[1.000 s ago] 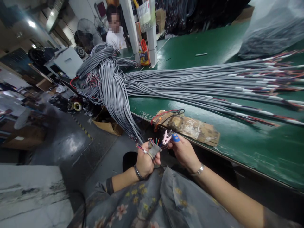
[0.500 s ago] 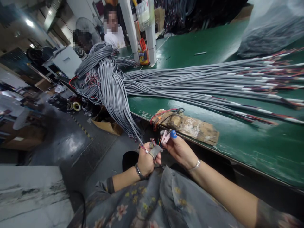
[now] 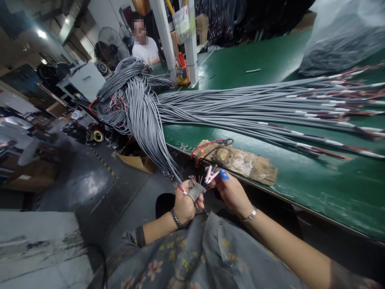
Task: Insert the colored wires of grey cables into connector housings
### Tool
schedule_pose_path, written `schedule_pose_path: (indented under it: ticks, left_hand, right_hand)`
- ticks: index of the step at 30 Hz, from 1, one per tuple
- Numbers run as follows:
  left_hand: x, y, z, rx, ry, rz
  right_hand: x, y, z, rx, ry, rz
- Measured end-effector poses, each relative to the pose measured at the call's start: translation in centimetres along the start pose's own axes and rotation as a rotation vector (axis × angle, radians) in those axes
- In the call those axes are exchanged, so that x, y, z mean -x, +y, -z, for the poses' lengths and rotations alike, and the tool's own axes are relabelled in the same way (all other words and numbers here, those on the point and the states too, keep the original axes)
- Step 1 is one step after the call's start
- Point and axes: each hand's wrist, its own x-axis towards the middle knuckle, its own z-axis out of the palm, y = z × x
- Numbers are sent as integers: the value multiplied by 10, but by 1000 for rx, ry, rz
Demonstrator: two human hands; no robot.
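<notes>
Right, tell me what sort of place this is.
Probably a cable workshop or small factory: many grey cables lie along a long green bench, a cardboard box sits below, and yellow-and-black tape marks the floor.

Thin wires (image 3: 196,180) too small to count, bag (image 3: 339,48) cropped

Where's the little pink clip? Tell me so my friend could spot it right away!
Find the big green table, then the brown board along its near edge. Just below the board's left part, look for the right hand with a blue fingertip covering. By its fingertips is the clip: pale pink and V-shaped, unlike the thin coloured wires beside it.
</notes>
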Motion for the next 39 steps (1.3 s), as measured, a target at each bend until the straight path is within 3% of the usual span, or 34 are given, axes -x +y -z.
schedule_pose_path:
  ticks: [6,14,22,26,34,36,39]
  left_hand:
    - [-3,1,-2,-41,-2,15]
    - [-4,-3,2,-59,-11,31]
    - [4,2,8,-22,8,11]
    - [6,6,4,-24,38,-7]
    - [1,7,-4,5,84,37]
    - [1,6,-5,13,89,45]
    - [0,6,-6,22,94,57]
  right_hand:
    - [-7,-1,-2,-186,-94,-214]
    - [-10,2,-4,-252,-16,-208]
    - [-2,-6,-1,-298,-100,-340]
    - [-4,-10,-5,-266,-80,-287]
    - [-1,-2,0,-25,5,-12]
    - [-1,0,1,-7,-13,-13]
    - [-4,1,-1,-139,-96,-132]
